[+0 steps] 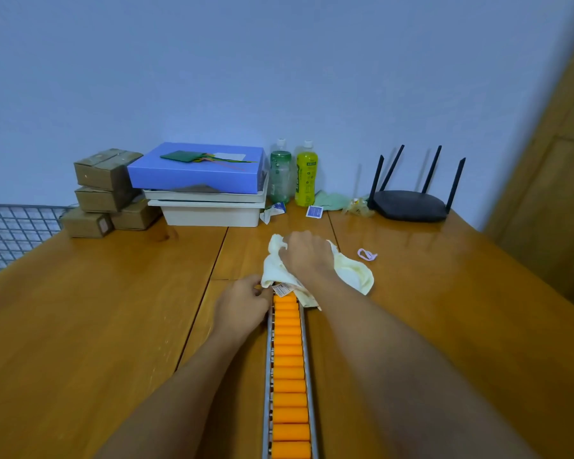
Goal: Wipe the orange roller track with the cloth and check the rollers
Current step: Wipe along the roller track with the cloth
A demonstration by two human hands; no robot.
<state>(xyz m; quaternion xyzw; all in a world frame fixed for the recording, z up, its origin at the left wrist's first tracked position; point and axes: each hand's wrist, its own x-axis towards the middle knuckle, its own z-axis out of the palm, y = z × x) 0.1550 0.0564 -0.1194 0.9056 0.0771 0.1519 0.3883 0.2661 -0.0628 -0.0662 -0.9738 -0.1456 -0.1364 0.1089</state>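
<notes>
Wooden table (96, 309): router (410, 203), bottles (294, 175), boxes (196, 183) beyond cloth-gripping right hand (307, 253).

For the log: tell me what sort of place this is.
Probably a home or small office room: a wooden table against a plain wall, with a router, drink bottles and stacked cardboard boxes.

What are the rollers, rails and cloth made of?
Rollers: likely matte plastic, or rubber-coated; uniform orange, no glare. Rails: looks like bare metal, thin, silvery-grey with dull sheen. Cloth: soft pale-yellow fabric, bunching limply under the right hand.
</notes>
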